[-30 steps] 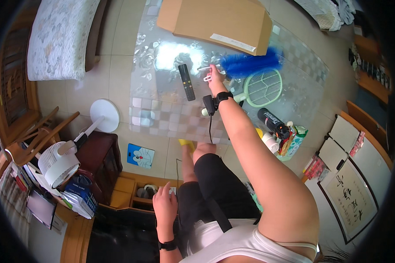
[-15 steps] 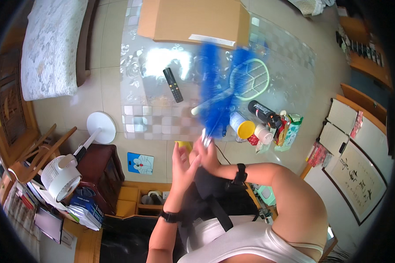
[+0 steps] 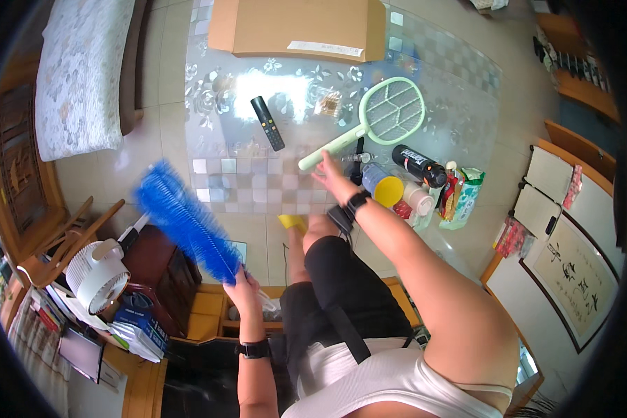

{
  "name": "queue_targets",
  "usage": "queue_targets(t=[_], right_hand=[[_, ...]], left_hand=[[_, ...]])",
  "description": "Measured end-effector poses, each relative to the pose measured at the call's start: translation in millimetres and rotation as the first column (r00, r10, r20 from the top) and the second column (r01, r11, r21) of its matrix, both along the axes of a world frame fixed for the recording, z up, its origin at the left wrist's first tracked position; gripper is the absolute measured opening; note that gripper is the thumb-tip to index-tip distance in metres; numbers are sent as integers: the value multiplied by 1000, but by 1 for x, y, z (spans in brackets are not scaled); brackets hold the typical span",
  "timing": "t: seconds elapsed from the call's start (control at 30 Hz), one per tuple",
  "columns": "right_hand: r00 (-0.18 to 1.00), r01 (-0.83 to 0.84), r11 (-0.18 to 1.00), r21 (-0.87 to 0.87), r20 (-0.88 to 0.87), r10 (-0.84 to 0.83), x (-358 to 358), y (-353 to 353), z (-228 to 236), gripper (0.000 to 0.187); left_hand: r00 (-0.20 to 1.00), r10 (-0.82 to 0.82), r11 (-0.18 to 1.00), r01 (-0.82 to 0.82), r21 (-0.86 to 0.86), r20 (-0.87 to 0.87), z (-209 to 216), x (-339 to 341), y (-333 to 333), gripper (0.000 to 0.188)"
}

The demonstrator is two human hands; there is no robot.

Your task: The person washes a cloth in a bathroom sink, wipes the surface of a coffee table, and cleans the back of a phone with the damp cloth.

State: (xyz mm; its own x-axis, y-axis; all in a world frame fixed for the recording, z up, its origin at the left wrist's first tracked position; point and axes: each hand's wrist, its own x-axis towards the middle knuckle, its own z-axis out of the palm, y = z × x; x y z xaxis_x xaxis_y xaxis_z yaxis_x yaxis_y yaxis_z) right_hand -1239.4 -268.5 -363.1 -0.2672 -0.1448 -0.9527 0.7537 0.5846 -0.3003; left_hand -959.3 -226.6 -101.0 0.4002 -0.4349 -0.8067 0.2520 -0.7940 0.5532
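Observation:
A fluffy blue duster (image 3: 184,223) is in my left hand (image 3: 244,291), whose fingers are wrapped round its handle end. Its bristly head points up and left, out over the floor beside the table. My right hand (image 3: 333,177) is over the table's near edge, fingers apart at the handle of a pale green electric mosquito swatter (image 3: 341,144). Whether the fingertips touch that handle is hard to tell. The swatter lies flat, its netted head toward the far right.
On the glass-topped table (image 3: 223,167) are a black remote control (image 3: 267,124), a small pack of cotton swabs (image 3: 329,104), a large cardboard box (image 3: 292,28), a yellow-lidded canister (image 3: 383,188), a black spray can (image 3: 418,166) and a green packet (image 3: 467,198). A white fan (image 3: 97,277) stands left.
The duster has swung from above the table to the left, now in my left hand alone. My right hand has left it and moved forward to the swatter's handle.

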Motion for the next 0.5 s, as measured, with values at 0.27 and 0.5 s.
queue_targets(t=[0.27, 0.5], right_hand=[[945, -121, 978, 171, -281, 166, -4, -32, -13, 50], [732, 161, 987, -4, -670, -122, 33, 3, 73, 29]], left_hand=[[989, 146, 989, -145, -34, 30, 25, -12, 31, 10], [959, -3, 986, -43, -159, -282, 51, 8, 60, 15]])
